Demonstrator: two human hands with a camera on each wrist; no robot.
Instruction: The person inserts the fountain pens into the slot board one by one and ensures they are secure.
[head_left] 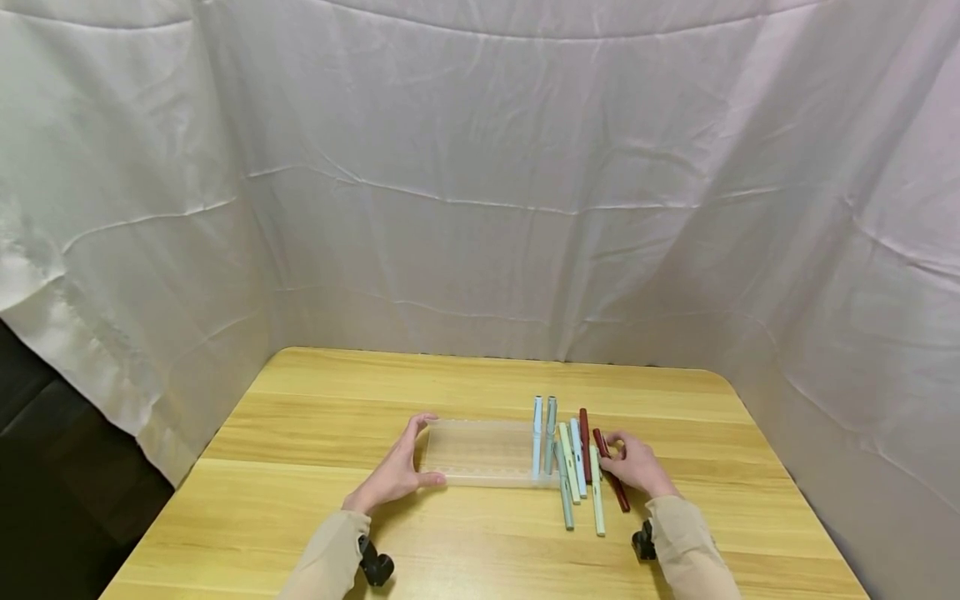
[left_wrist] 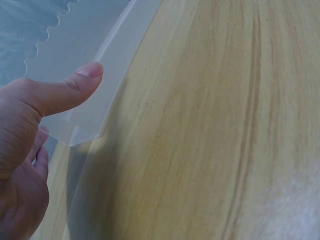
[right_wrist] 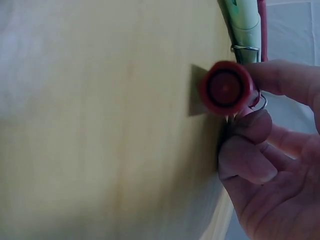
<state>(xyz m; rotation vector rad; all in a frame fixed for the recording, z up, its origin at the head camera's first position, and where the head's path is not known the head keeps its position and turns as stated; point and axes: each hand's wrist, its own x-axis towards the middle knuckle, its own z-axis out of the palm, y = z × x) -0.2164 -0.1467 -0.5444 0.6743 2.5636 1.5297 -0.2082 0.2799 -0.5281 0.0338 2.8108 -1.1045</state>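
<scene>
My left hand (head_left: 397, 473) grips the left end of a clear plastic pen stand (head_left: 480, 454), thumb along the front edge and fingers at the back. Scalloped notches line one edge of the stand in the left wrist view, where the thumb (left_wrist: 75, 90) presses its side wall. On its right end lie a light blue pen (head_left: 537, 437) and a grey-green pen (head_left: 551, 433), side by side. My right hand (head_left: 636, 465) pinches a dark red pen (head_left: 621, 496) between thumb and fingers. End-on, that pen (right_wrist: 225, 87) points at the right wrist camera.
Between the stand and my right hand, several loose pens lie close together, among them another dark red pen (head_left: 584, 433), a pale green pen (head_left: 597, 500) and a grey-green one (head_left: 566, 500). The wooden table (head_left: 315, 433) backs onto a light grey curtain (head_left: 480, 250).
</scene>
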